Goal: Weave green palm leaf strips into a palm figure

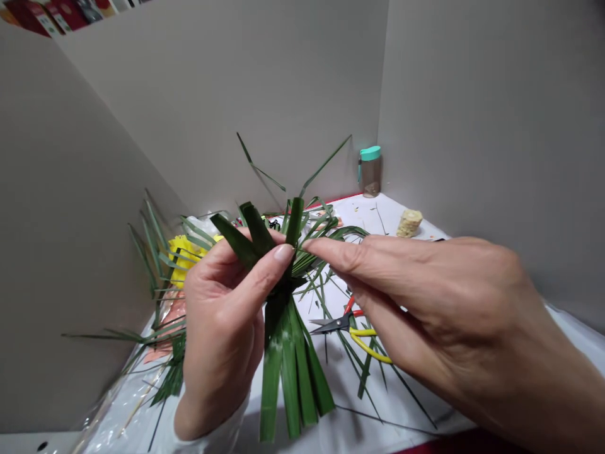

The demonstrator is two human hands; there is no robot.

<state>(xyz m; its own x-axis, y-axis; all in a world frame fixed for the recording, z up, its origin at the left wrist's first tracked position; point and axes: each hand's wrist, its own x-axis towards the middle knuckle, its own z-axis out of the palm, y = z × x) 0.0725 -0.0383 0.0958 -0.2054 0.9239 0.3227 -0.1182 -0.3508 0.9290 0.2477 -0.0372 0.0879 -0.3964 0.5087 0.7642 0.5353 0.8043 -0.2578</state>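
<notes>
My left hand [222,321] grips a woven bundle of green palm-leaf strips [288,359], with the thumb pressed on its upper part. Broad strips [250,236] stick up above the fingers, and longer ones hang down below the hand. From the right, my right hand [406,296] reaches in, its extended fingertips against the strips near my left thumb. Its thumb is hidden behind the fingers. Thin leaf ends [321,167] rise above the bundle.
Red-handled scissors [335,323] and a yellow-handled tool [368,343] lie below my right hand on a white plastic sheet [392,403]. Loose leaves [151,265] and a yellow object [184,258] are at left. Grey walls [212,107] surround a teal-lidded jar [370,170].
</notes>
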